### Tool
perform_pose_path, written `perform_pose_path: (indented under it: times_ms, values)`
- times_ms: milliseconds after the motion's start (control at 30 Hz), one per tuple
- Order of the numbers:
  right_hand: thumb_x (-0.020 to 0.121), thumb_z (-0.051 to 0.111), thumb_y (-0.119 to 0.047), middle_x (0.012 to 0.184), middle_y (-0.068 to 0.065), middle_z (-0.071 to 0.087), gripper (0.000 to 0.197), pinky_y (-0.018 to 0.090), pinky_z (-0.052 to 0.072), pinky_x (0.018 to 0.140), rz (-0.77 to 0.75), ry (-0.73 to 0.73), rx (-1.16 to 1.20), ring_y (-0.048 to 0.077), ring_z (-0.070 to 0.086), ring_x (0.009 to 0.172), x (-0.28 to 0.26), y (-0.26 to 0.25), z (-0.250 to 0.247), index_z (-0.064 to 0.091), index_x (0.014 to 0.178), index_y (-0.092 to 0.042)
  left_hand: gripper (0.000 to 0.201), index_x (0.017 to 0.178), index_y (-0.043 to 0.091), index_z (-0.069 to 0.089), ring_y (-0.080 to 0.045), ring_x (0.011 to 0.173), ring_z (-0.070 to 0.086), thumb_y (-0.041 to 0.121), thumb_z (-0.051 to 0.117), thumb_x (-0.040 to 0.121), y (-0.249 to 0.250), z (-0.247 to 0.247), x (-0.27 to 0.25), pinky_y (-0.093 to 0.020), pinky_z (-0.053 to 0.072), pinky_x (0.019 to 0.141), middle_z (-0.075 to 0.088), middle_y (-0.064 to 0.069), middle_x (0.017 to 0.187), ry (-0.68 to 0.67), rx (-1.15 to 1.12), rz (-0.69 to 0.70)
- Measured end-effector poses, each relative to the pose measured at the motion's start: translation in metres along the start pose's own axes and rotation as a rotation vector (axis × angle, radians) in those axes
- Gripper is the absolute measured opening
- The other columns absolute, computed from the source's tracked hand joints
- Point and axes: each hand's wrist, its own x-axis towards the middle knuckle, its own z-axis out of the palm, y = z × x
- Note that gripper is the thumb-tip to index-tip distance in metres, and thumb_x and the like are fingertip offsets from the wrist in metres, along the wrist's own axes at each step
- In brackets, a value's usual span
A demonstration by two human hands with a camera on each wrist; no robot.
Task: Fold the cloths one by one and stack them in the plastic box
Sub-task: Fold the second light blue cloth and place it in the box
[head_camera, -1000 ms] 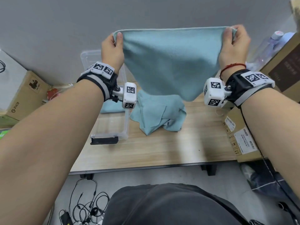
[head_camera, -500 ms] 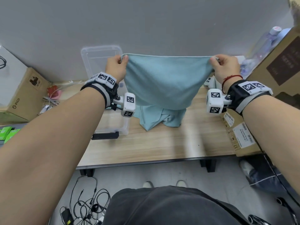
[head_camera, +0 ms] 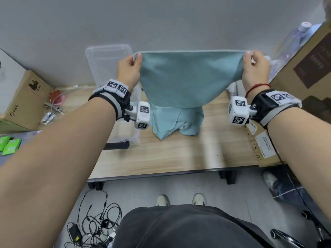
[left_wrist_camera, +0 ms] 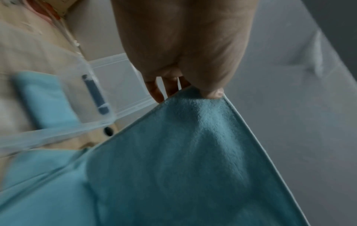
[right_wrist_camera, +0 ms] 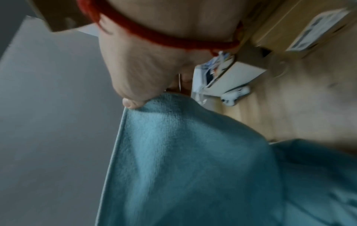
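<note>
A light blue cloth [head_camera: 188,77] hangs spread in the air above the wooden table [head_camera: 179,154]. My left hand [head_camera: 129,68] pinches its top left corner and my right hand [head_camera: 255,68] pinches its top right corner. The left wrist view shows my thumb pressed on the cloth [left_wrist_camera: 193,152] corner; the right wrist view shows the same on the cloth [right_wrist_camera: 183,152]. Below it a crumpled pile of blue cloths [head_camera: 177,120] lies on the table. The clear plastic box [head_camera: 125,138] stands at the left, its lid [head_camera: 107,63] leaning on the wall. A folded blue cloth [left_wrist_camera: 46,99] lies inside the box.
Cardboard boxes [head_camera: 265,149] stand along the table's right side, a larger one [head_camera: 304,68] with a plastic bottle [head_camera: 297,36] behind. A white controller [right_wrist_camera: 234,95] lies at the back right. Another carton [head_camera: 25,101] and cables [head_camera: 93,228] are at the left and on the floor.
Both hands have lowered the spread cloth from high against the wall to just above the pile, still holding its top corners. The camera view has tilted downward.
</note>
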Motion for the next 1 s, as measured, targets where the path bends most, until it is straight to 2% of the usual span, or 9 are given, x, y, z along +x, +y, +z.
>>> perform_pose_path:
  times_ms: [67,133,200,333,500,600,667,800,1000]
  values:
    - [0.097,0.043,-0.033,0.073,-0.011,0.051,0.025,0.017,0.037,0.065,0.081,-0.062,-0.092,0.005,0.046,0.071,-0.023,0.04,0.001,0.051,0.073,-0.027,0.04,0.084,0.018,0.065,-0.017,0.077,0.054,0.056,0.053,0.083,-0.033,0.006,-0.02,-0.048,0.053,0.077,0.061,-0.006,0.084,-0.069,0.053,-0.1]
    - [0.096,0.043,-0.035,0.083,0.0,0.058,0.026,0.026,0.039,0.07,0.172,-0.13,-0.165,0.015,0.051,0.08,-0.05,0.08,0.001,0.06,0.086,-0.018,0.049,0.085,0.016,0.064,-0.019,0.077,0.057,0.063,0.05,0.081,-0.067,0.012,-0.042,-0.053,0.051,0.083,0.063,-0.009,0.084,-0.129,0.164,-0.184]
    - [0.098,0.044,-0.029,0.089,0.006,0.06,0.029,0.028,0.039,0.072,0.246,-0.206,-0.218,0.017,0.053,0.085,-0.08,0.113,-0.001,0.064,0.098,-0.008,0.055,0.088,0.009,0.064,-0.026,0.082,0.062,0.061,0.046,0.086,-0.099,0.018,-0.065,-0.048,0.051,0.081,0.067,-0.015,0.087,-0.193,0.323,-0.24]
    - [0.094,0.043,-0.034,0.091,0.021,0.065,0.037,0.036,0.044,0.074,0.364,-0.343,-0.376,0.026,0.056,0.083,-0.136,0.17,-0.005,0.063,0.094,-0.003,0.039,0.09,0.01,0.063,-0.029,0.092,0.06,0.043,0.043,0.099,-0.15,0.031,-0.112,-0.033,0.043,0.077,0.064,-0.013,0.092,-0.401,0.578,-0.314]
    - [0.095,0.044,-0.035,0.088,0.011,0.064,0.032,0.032,0.043,0.075,0.454,-0.467,-0.489,0.028,0.059,0.086,-0.184,0.209,-0.01,0.064,0.094,-0.009,0.036,0.092,0.014,0.061,-0.03,0.095,0.061,0.044,0.042,0.098,-0.197,0.039,-0.149,-0.035,0.044,0.081,0.065,-0.015,0.101,-0.519,0.712,-0.446]
    - [0.087,0.039,-0.046,0.093,0.016,0.069,0.047,0.038,0.047,0.077,0.472,-0.512,-0.477,0.031,0.061,0.087,-0.195,0.219,-0.007,0.065,0.097,-0.008,0.036,0.104,0.017,0.062,-0.027,0.092,0.058,0.045,0.04,0.099,-0.208,0.041,-0.16,-0.035,0.047,0.086,0.063,-0.009,0.104,-0.583,0.73,-0.504]
    - [0.085,0.037,-0.047,0.093,0.016,0.068,0.049,0.036,0.045,0.074,0.46,-0.525,-0.482,0.032,0.061,0.086,-0.196,0.221,-0.004,0.064,0.097,-0.008,0.041,0.11,0.014,0.063,-0.027,0.095,0.06,0.046,0.04,0.099,-0.214,0.041,-0.161,-0.037,0.049,0.088,0.064,-0.007,0.105,-0.577,0.722,-0.502]
    - [0.097,0.043,-0.035,0.083,0.011,0.06,0.025,0.029,0.033,0.067,0.432,-0.538,-0.522,0.026,0.053,0.079,-0.187,0.223,0.007,0.057,0.087,-0.017,0.043,0.101,0.008,0.065,-0.028,0.089,0.062,0.043,0.04,0.099,-0.22,0.043,-0.158,-0.037,0.049,0.082,0.067,-0.011,0.096,-0.497,0.648,-0.485]
    - [0.096,0.044,-0.034,0.079,0.011,0.055,0.025,0.03,0.034,0.067,0.414,-0.453,-0.504,0.021,0.047,0.076,-0.16,0.226,0.025,0.055,0.082,-0.017,0.037,0.094,0.012,0.067,-0.022,0.078,0.056,0.043,0.048,0.096,-0.217,0.055,-0.138,-0.033,0.044,0.074,0.064,-0.007,0.084,-0.284,0.581,-0.399]
